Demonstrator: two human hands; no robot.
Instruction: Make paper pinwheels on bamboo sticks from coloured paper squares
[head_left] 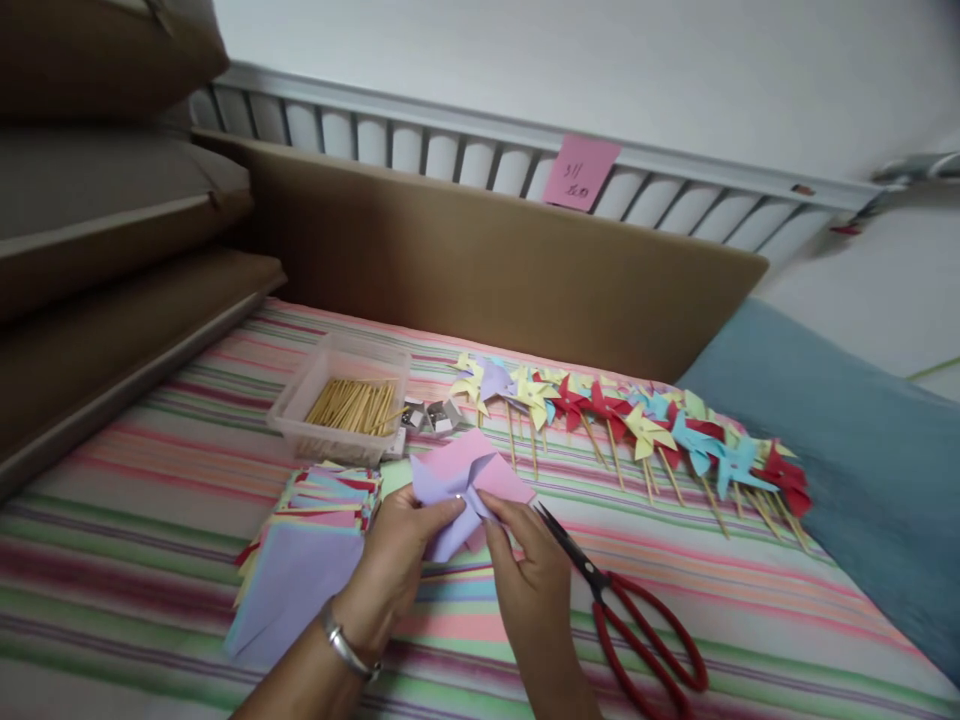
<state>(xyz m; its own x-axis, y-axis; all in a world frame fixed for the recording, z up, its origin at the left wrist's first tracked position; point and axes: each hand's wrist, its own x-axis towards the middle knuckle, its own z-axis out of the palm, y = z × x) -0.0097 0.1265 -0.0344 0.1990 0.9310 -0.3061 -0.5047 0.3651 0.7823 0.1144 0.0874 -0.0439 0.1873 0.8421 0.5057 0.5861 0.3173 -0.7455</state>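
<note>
A purple paper pinwheel (451, 535), its points folded in toward the centre, is held between both hands above a pink paper sheet (491, 465). My left hand (405, 535), with a silver bangle at the wrist, grips its left side, thumb pressed near the middle by a small pale spot. On the right, my right hand (529, 560) pinches an edge of the same pinwheel between thumb and fingers. Red-handled scissors (600, 585) lie beside my right hand, blades pointing up and left. Left of my hands is a stack of coloured paper squares (300, 570).
A clear plastic box (337, 360) contains many thin wooden sticks (349, 405); small open boxes of pins (442, 415) sit by it. Finished pinwheels (645, 433) on sticks line the right. Behind stands a brown board (480, 270) before a radiator; padded brown furniture (112, 330) rises at left.
</note>
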